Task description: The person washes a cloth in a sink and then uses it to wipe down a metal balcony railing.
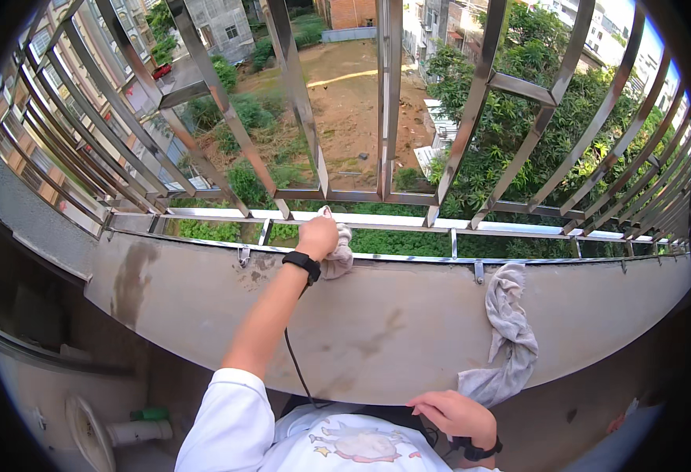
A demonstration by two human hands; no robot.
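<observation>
My left hand (pixel 319 237) reaches out to the metal railing and is closed around a pale, bunched-up cloth (pixel 338 263). Part of that cloth hangs down over the ledge's outer edge, against the lower rail (pixel 400 228). Close to my body, my right hand (pixel 457 414) hovers by the near edge of the ledge, fingers stretched out and holding nothing. Just beyond it a twisted grey cloth (pixel 510 338) lies across the ledge (pixel 377 315), one end near the railing and the other at the near edge.
Shiny upright bars (pixel 387 102) fence the ledge's far side, with a drop to ground and trees beyond. Small metal brackets (pixel 479 273) fix the frame to the ledge. A dark cord (pixel 294 358) runs from my left wrist toward my body. White pipe (pixel 137 432) stands at lower left.
</observation>
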